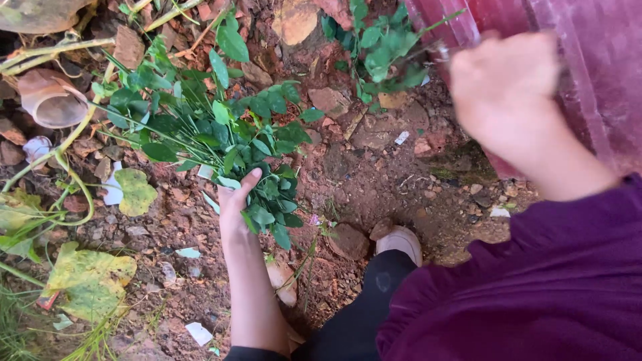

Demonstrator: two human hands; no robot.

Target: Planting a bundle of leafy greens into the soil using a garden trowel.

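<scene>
Head view: nearest the camera is the person's purple sleeve [535, 281], filling the lower right, and from it the right hand [503, 100] rises toward the upper right, blurred. Its fingers look curled together as a fist, and a thin stem seems to run out of it toward a small leafy sprig [381, 50]; whether the fingers truly clamp that stem cannot be told through the blur.

The left hand [235, 207] reaches up from the bottom centre. Its fingers are closed round the lower end of a bunch of green leafy stems [207, 127], the thumb lying across the front of the leaves. The bunch's long axis runs from the hand up and to the left, the tips fanning out over the red soil [374, 180] toward a pale curved vine [67, 144]. The bunch lies well to the left of the right hand, with bare ground between them; the small sprig sits just beside the right hand, so the right hand is the nearer one to it and the left hand alone has the bunch.

A light shoe [401, 242] and a dark trouser leg [374, 294] stand just right of the left forearm. Yellowed leaves [90, 277] lie at lower left, a broken clay-coloured pot piece [50, 100] at the left edge, and a reddish ribbed sheet [602, 60] stands behind the right hand.

Hidden: the left fingertips are buried in foliage, the cut ends of the stems do not show, and the sheet is cut off by the frame edge.
</scene>
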